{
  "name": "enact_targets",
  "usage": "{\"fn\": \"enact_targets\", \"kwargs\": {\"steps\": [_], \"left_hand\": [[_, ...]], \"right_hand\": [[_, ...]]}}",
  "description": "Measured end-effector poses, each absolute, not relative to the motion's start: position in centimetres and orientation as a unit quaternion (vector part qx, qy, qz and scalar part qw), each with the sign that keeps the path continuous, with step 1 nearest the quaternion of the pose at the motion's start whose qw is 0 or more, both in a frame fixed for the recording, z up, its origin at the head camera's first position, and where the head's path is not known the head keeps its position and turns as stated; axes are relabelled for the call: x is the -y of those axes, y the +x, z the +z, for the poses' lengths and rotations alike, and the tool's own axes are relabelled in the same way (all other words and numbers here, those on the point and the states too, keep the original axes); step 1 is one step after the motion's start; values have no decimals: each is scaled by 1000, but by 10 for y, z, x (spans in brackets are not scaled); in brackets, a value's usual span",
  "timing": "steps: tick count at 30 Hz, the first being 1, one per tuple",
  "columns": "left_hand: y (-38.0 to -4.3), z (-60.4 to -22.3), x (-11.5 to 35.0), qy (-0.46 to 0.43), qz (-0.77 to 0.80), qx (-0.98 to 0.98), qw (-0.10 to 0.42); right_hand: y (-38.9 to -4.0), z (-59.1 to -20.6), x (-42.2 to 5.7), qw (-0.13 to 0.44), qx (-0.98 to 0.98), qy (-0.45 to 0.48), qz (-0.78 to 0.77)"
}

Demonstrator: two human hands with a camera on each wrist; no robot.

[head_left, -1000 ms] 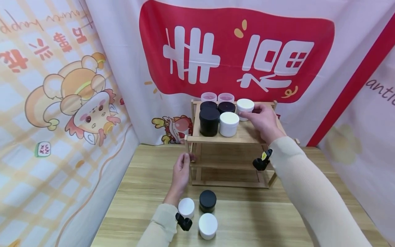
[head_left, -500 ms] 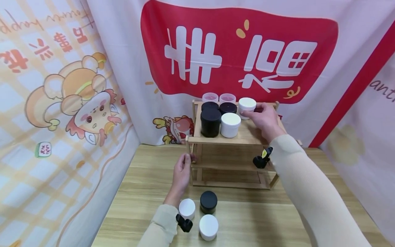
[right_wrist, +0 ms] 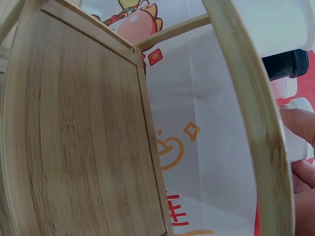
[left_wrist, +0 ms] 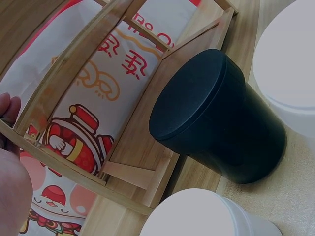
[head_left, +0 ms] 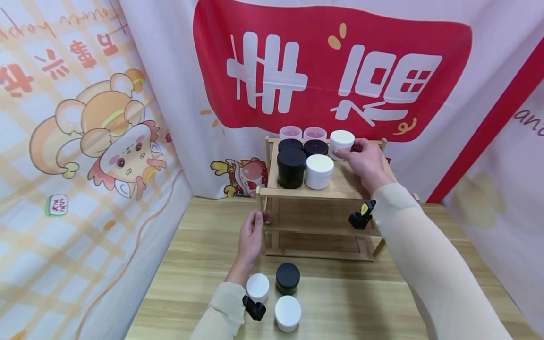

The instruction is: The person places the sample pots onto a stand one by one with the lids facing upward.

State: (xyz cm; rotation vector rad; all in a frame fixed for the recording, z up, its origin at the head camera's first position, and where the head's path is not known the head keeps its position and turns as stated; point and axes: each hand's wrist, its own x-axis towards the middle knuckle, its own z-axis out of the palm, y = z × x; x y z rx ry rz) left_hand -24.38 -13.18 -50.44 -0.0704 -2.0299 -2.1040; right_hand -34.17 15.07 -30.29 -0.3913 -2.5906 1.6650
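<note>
In the head view my right hand [head_left: 369, 163] grips a white jar [head_left: 342, 144] between thumb and fingers at the back right of the wooden rack's [head_left: 323, 192] top shelf. Whether the jar touches the shelf, I cannot tell. Left of it are dark jars [head_left: 291, 170] and another white jar [head_left: 319, 172], with two translucent pinkish containers [head_left: 291, 132] behind. My left hand [head_left: 250, 238] holds the rack's left side; in the left wrist view its fingers [left_wrist: 10, 109] curl round the wood. The right wrist view shows my right thumb [right_wrist: 298, 120] against the white jar.
Two white jars [head_left: 257, 287] and a black jar [head_left: 287, 277] stand on the wooden table [head_left: 199, 264] in front of the rack, near my left forearm. Lower shelves [head_left: 323, 215] lie under the top one. Printed cloth [head_left: 170, 94] hangs behind and at the sides.
The white jar in my right hand has shifted slightly up or back relative to the other containers. My left hand stays on the rack. The head view has tilted a little.
</note>
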Motion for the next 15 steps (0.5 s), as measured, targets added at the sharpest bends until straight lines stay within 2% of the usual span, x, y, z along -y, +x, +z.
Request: {"fn": "enact_targets", "kwargs": {"steps": [15], "left_hand": [[-244, -506, 134, -24, -717, 689, 104]], "right_hand": [[-344, -299, -147, 0, 846, -101, 524]]}}
